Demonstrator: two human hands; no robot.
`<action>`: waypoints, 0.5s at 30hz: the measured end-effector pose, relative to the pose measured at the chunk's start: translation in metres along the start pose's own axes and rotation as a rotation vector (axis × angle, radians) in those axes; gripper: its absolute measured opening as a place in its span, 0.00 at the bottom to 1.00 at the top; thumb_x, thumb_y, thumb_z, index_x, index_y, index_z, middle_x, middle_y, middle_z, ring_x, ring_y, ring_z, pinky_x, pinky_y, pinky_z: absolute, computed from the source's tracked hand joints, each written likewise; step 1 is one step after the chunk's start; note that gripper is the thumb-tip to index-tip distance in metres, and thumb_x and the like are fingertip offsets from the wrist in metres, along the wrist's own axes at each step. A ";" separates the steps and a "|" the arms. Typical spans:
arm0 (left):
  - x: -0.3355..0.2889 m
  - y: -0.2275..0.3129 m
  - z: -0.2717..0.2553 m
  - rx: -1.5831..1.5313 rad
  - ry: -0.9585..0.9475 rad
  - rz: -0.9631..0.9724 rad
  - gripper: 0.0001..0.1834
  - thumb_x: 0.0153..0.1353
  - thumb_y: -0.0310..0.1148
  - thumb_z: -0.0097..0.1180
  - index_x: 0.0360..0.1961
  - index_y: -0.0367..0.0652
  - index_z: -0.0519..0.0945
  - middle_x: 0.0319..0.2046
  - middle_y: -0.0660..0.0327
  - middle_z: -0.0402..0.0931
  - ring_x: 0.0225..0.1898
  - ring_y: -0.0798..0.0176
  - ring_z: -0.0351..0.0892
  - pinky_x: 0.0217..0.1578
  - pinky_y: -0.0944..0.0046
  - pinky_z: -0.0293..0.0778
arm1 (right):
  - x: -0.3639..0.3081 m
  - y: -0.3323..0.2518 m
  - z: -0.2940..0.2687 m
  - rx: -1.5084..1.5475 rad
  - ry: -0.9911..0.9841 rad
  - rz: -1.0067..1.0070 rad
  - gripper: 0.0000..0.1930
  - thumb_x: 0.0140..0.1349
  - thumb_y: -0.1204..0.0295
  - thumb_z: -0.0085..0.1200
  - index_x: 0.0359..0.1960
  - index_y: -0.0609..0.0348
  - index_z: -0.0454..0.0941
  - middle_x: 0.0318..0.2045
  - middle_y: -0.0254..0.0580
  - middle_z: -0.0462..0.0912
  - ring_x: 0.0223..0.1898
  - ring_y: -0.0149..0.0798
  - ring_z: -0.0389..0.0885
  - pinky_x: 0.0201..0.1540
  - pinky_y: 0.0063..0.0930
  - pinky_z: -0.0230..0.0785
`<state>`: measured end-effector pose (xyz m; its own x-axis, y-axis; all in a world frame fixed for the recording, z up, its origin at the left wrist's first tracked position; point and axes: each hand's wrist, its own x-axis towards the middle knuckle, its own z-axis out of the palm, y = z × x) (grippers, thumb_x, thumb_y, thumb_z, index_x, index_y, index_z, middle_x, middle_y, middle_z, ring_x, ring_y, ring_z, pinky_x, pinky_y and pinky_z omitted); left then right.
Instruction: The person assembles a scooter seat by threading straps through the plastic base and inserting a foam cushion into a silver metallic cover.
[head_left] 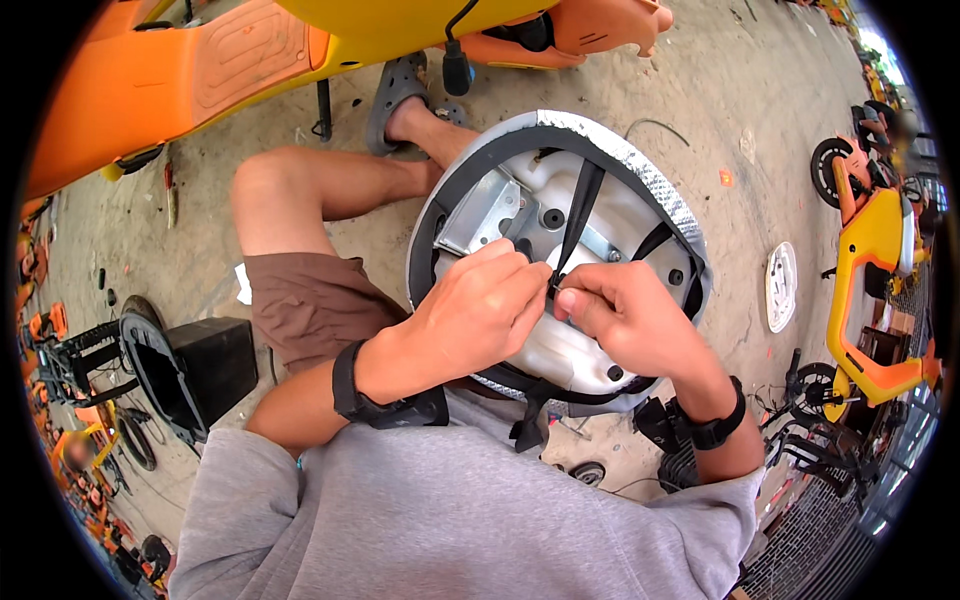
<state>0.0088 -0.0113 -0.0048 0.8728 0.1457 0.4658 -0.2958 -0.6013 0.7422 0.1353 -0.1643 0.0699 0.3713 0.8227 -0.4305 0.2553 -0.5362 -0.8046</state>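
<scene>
Head view: an upturned seat (572,355) lies before the person (470,500); above its middle, the left hand (470,310) and right hand (645,325) pinch what looks like its black strap (583,210) between their fingers (588,312). Beyond the seat stands an orange scooter (165,85).

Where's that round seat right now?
In the head view, the seat is just right of centre, underside up, with the left hand and right hand over it, brown shorts to its left and grey shirt below.
</scene>
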 end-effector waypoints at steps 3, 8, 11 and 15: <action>0.000 0.000 0.000 0.013 0.005 0.011 0.14 0.48 0.13 0.64 0.39 0.30 0.82 0.24 0.56 0.73 0.25 0.55 0.73 0.26 0.58 0.70 | 0.007 0.013 -0.004 0.385 -0.143 0.142 0.12 0.72 0.70 0.54 0.32 0.67 0.79 0.18 0.26 0.68 0.19 0.21 0.60 0.20 0.22 0.48; 0.003 0.000 -0.004 0.035 -0.027 0.045 0.14 0.47 0.13 0.63 0.38 0.30 0.81 0.24 0.56 0.72 0.26 0.55 0.72 0.26 0.58 0.69 | 0.006 0.033 -0.004 0.933 -0.259 0.196 0.14 0.74 0.66 0.52 0.32 0.64 0.77 0.17 0.24 0.64 0.16 0.18 0.50 0.18 0.20 0.38; 0.005 0.001 -0.008 -0.001 -0.063 0.056 0.12 0.50 0.14 0.63 0.38 0.30 0.81 0.24 0.56 0.71 0.26 0.53 0.71 0.27 0.57 0.69 | 0.003 0.049 0.004 1.237 -0.312 0.129 0.16 0.73 0.63 0.54 0.32 0.64 0.75 0.17 0.25 0.63 0.16 0.18 0.50 0.17 0.19 0.40; 0.008 -0.009 -0.003 -0.194 -0.043 -0.037 0.08 0.58 0.20 0.63 0.40 0.31 0.82 0.23 0.55 0.74 0.25 0.57 0.73 0.27 0.60 0.70 | 0.007 0.062 0.012 1.278 -0.208 0.058 0.15 0.73 0.64 0.54 0.32 0.65 0.75 0.17 0.26 0.63 0.16 0.20 0.51 0.19 0.20 0.43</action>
<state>0.0178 -0.0024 -0.0067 0.8992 0.1285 0.4182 -0.3285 -0.4329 0.8395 0.1427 -0.1895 0.0119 0.1787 0.8801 -0.4399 -0.8275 -0.1075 -0.5511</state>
